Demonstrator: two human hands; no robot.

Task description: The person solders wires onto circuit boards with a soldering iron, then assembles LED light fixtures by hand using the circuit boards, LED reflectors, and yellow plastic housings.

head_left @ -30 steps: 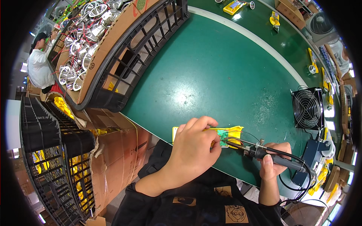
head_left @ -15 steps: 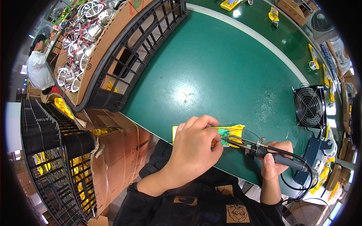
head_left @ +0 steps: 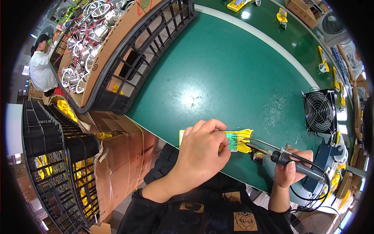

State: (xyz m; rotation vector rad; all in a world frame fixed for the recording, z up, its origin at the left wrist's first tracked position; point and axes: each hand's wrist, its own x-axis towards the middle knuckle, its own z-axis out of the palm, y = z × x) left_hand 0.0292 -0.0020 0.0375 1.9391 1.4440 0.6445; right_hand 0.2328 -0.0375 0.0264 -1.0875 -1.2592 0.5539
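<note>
A green circuit board (head_left: 232, 141) lies in an open yellow housing (head_left: 244, 134) at the table's near edge. My left hand (head_left: 204, 146) rests over the housing's left part, thumb and forefinger pinched at the board's left side. Thin wires run close to those fingertips, but what they grip is hidden. In my right hand (head_left: 290, 171) is a soldering iron (head_left: 278, 156) with a metal feed tube (head_left: 265, 143) along its top. Its tip points left, over the housing's right end and off the board. Under the iron sits a small shiny reflector (head_left: 258, 156).
A black crate (head_left: 113, 102) with a cardboard lining full of reflectors (head_left: 83, 50) stands at the left. A black fan (head_left: 319, 111) and a dark blue soldering station (head_left: 325, 162) occupy the right. Yellow lamp parts (head_left: 282, 15) lie beyond the white strip. A person (head_left: 42, 70) is far left.
My right hand has drawn the soldering iron to the right, so its tip has left the board. The reflector beneath now shows. My left hand stays in place.
</note>
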